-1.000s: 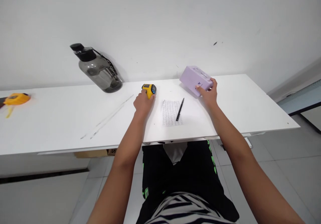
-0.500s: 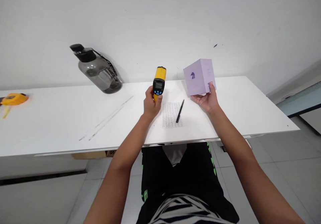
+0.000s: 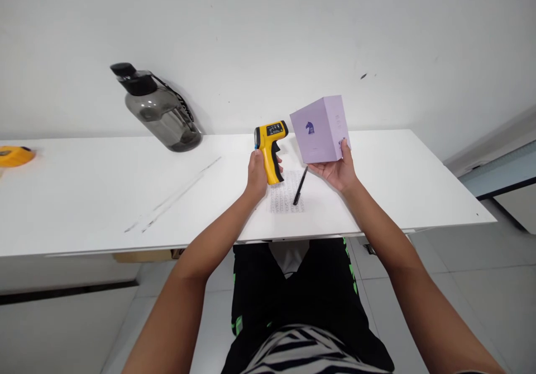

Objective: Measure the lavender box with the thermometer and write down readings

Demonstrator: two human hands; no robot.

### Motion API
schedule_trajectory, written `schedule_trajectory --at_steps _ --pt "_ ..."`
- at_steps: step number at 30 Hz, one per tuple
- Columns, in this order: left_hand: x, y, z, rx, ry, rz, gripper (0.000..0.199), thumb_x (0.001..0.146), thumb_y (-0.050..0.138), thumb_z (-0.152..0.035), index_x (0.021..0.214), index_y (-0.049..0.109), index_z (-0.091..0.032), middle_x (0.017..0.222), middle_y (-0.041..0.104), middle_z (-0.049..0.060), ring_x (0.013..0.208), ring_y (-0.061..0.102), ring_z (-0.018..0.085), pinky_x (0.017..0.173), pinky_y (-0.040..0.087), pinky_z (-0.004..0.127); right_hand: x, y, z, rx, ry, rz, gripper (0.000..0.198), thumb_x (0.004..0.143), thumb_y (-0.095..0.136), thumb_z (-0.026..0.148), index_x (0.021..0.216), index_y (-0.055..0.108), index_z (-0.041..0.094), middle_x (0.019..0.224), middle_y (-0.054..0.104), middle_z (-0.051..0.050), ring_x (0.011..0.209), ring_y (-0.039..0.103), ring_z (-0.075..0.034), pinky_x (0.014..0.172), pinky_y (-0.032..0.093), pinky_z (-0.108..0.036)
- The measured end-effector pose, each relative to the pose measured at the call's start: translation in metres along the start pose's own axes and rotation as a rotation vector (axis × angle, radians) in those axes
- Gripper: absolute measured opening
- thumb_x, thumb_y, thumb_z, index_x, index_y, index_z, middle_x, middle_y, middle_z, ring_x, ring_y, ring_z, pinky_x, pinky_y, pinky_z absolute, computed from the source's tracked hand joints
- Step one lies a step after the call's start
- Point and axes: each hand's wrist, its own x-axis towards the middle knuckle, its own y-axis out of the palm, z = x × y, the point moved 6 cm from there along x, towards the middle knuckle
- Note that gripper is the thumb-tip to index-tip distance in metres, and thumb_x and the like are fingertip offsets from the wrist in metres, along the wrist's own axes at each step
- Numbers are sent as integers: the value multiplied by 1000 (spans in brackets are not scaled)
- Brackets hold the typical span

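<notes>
Our left hand [image 3: 257, 174] wrapped around yellow infrared thermometer [image 3: 268, 164], frame centre, our right hand [image 3: 341, 174] clasping lilac box [image 3: 318, 134], right of centre, black pen [image 3: 300, 187] on paper [image 3: 280, 200] below.

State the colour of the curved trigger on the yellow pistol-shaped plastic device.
Black; the trigger shows best in the head view.

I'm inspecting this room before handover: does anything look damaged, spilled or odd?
Yes: dark streaks slant across the white table in front of the bottle, perhaps scuffs, and a dark mark stands out on the pale wall. The held thermometer and box show no obvious damage, and no spill is visible.
</notes>
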Motion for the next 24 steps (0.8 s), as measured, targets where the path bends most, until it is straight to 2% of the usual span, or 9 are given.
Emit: schedule_trajectory --at_steps 4,7,12,17,24 --pt "-2 3 3 -11 -24 9 64 84 55 -83 102 50 -21 79 69 0 56 66 13 54 54 28 1 -3 -4 12 34 -23 75 84 64 74 143 51 28 114 75 -9 112 73 -29 93 67 -49" --pt "-5 10 7 -39 -61 63 68 77 64 -82 103 48 -22 78 68 -1 56 66 13 56 55 29 2 -4 -11 23 63 -37 77 84 63 74 143 50 27 114 75 -10 109 74 -28 93 66 -49" --pt "-10 21 10 -134 -145 170 71 65 87 -65 106 48 -21 81 70 -1 67 72 15 68 60 32 1 1 -20 13 95 -21 75 86 60 74 142 51 26 119 75 -11 113 73 -29 95 65 -50" --pt "-14 26 5 -174 -176 265 63 67 91 -54 105 53 -20 85 70 -1 76 75 19 80 62 37 -3 10 -23 -51 102 32 68 89 56 73 139 54 27 128 73 -9 117 72 -28 100 62 -50" --pt "-16 29 6 -140 -215 371 54 69 91 -50 100 60 -18 89 72 2 87 75 21 88 60 39 -6 15 -24 -51 128 77 70 89 55 74 141 53 27 129 73 -9 122 69 -29 104 60 -53"
